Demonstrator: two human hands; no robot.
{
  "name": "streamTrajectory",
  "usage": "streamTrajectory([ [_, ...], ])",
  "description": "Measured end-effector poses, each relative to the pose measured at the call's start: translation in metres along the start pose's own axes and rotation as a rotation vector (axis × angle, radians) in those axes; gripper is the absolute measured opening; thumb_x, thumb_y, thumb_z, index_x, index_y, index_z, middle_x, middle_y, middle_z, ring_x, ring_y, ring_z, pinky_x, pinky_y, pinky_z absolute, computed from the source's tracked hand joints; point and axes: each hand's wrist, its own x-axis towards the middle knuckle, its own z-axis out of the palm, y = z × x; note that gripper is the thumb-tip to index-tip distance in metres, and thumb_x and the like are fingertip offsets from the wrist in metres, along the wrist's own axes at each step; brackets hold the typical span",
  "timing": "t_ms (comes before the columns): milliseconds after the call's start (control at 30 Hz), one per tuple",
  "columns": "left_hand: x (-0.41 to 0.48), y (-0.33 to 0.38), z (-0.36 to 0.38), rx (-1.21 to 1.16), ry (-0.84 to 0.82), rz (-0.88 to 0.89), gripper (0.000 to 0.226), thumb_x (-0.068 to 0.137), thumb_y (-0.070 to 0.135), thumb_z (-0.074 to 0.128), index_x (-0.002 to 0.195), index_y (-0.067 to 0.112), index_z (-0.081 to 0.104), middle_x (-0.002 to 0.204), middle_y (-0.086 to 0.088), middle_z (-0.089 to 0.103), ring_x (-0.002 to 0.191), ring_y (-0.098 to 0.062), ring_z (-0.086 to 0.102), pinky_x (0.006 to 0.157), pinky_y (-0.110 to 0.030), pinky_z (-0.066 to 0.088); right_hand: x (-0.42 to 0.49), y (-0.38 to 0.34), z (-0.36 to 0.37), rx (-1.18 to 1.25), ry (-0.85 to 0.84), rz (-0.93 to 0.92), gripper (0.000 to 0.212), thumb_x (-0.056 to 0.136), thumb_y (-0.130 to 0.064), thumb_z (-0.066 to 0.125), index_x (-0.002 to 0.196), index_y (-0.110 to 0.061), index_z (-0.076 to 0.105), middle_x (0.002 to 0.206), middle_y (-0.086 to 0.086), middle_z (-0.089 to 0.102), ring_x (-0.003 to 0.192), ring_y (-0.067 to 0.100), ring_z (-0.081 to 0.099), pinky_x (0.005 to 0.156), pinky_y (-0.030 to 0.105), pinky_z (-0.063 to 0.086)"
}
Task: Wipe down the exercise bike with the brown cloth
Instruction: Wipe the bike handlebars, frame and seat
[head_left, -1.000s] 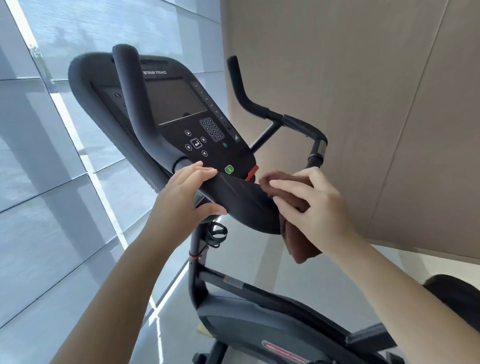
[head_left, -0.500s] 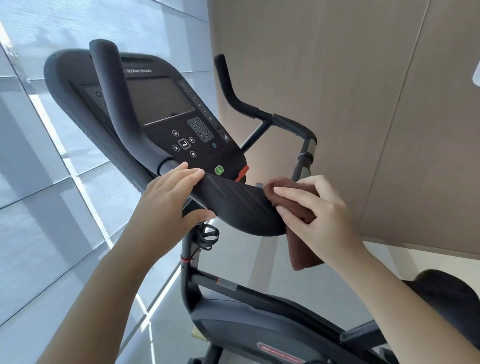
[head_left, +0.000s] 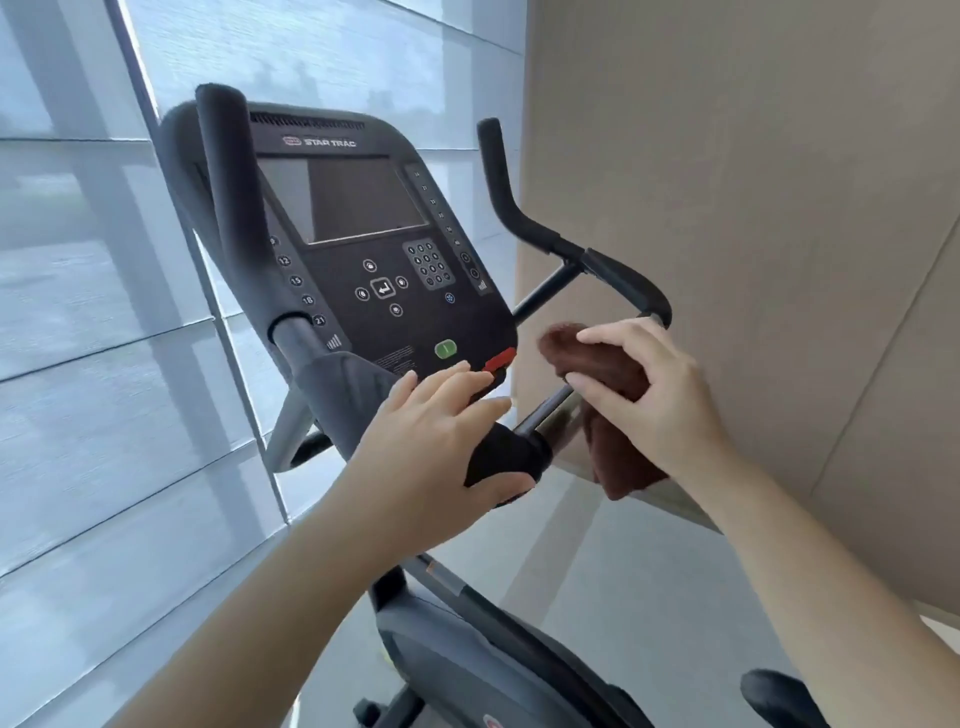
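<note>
While the left hand (head_left: 436, 447) clasps the bike (head_left: 363, 291) at the pad under its console, thumb beneath, the right hand (head_left: 654, 400) clutches the brown cloth (head_left: 597, 358). The cloth hangs bunched by the right handlebar (head_left: 623, 280).

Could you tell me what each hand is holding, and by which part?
The right hand grips the brown cloth by its bunched upper part; the left hand clasps the handlebar by its middle pad.

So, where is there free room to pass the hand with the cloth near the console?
Free: the gap between console and right handlebar, above the thin strut. Crowded: the console's lower edge, where the left hand grips the pad beside right hand and cloth.
</note>
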Motion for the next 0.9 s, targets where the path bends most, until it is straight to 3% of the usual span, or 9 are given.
streamTrajectory([
  [100,0.001,0.016,0.014,0.122,0.009,-0.043,0.049,0.071,0.05,0.065,0.103,0.013,0.067,0.111,-0.007,0.065,0.107,-0.027,0.059,0.088,-0.044,0.045,0.01,-0.004,0.023,0.049,-0.2,-0.051,0.03,0.079,-0.026,0.069,0.109,-0.021,0.065,0.109,0.0,0.058,0.1,0.013,0.054,0.092,0.024,0.042],
  [167,0.001,0.019,0.017,0.139,0.086,-0.081,0.043,0.071,0.049,0.059,0.096,0.015,0.069,0.098,-0.002,0.069,0.091,-0.024,0.064,0.077,-0.041,0.05,0.008,0.002,0.03,-0.002,-0.268,-0.068,0.033,0.079,-0.034,0.067,0.111,-0.026,0.065,0.116,-0.001,0.056,0.106,0.019,0.051,0.095,0.03,0.04],
  [267,0.0,0.021,0.02,0.176,0.135,-0.107,0.044,0.068,0.049,0.06,0.093,0.014,0.069,0.096,0.001,0.069,0.088,-0.021,0.065,0.077,-0.036,0.049,-0.007,0.01,0.033,0.026,-0.191,-0.127,0.031,0.078,-0.034,0.066,0.108,-0.024,0.065,0.116,-0.001,0.056,0.105,0.023,0.052,0.096,0.034,0.041],
  [367,0.001,0.026,0.021,0.176,0.162,-0.16,0.042,0.063,0.046,0.064,0.085,0.011,0.067,0.095,0.002,0.069,0.087,-0.019,0.065,0.081,-0.028,0.041,-0.022,0.009,0.045,0.0,0.005,-0.221,0.025,0.079,-0.029,0.059,0.099,-0.017,0.068,0.108,0.007,0.06,0.094,0.026,0.056,0.094,0.016,0.029],
  [400,0.001,0.027,0.021,0.18,0.167,-0.171,0.041,0.062,0.045,0.067,0.085,0.011,0.067,0.096,0.001,0.069,0.087,-0.02,0.065,0.082,-0.027,0.04,-0.022,0.011,0.047,0.013,0.013,-0.256,0.025,0.08,-0.028,0.058,0.099,-0.016,0.068,0.106,0.008,0.061,0.093,0.027,0.057,0.093,0.016,0.029],
  [467,0.0,0.029,0.021,0.195,0.148,-0.185,0.043,0.061,0.045,0.069,0.086,0.01,0.068,0.097,0.0,0.069,0.089,-0.02,0.064,0.083,-0.029,0.041,-0.012,0.026,0.044,0.026,-0.01,-0.293,0.025,0.081,-0.026,0.06,0.099,-0.013,0.069,0.105,0.009,0.061,0.092,0.028,0.058,0.089,0.026,0.041],
  [600,-0.001,0.032,0.022,0.214,0.152,-0.215,0.043,0.063,0.046,0.065,0.088,0.011,0.068,0.1,0.0,0.069,0.091,-0.02,0.064,0.085,-0.031,0.041,0.016,0.066,0.026,-0.013,0.025,-0.087,0.022,0.08,-0.015,0.067,0.101,-0.009,0.069,0.106,0.012,0.061,0.095,0.03,0.055,0.082,0.044,0.051],
  [767,0.001,0.031,0.026,0.269,0.22,-0.204,0.042,0.066,0.049,0.059,0.083,0.012,0.069,0.094,-0.001,0.068,0.084,-0.022,0.063,0.078,-0.027,0.04,-0.016,0.03,0.051,0.069,0.092,-0.27,0.021,0.079,-0.023,0.062,0.098,-0.015,0.069,0.106,0.008,0.061,0.094,0.025,0.054,0.088,0.024,0.04],
  [900,0.0,0.031,0.03,0.298,0.26,-0.19,0.041,0.068,0.048,0.06,0.085,0.012,0.069,0.094,-0.002,0.069,0.085,-0.024,0.063,0.077,-0.029,0.043,-0.02,0.026,0.05,0.053,0.109,-0.334,0.022,0.079,-0.022,0.065,0.098,-0.014,0.07,0.104,0.012,0.063,0.091,0.029,0.057,0.087,0.029,0.043],
])
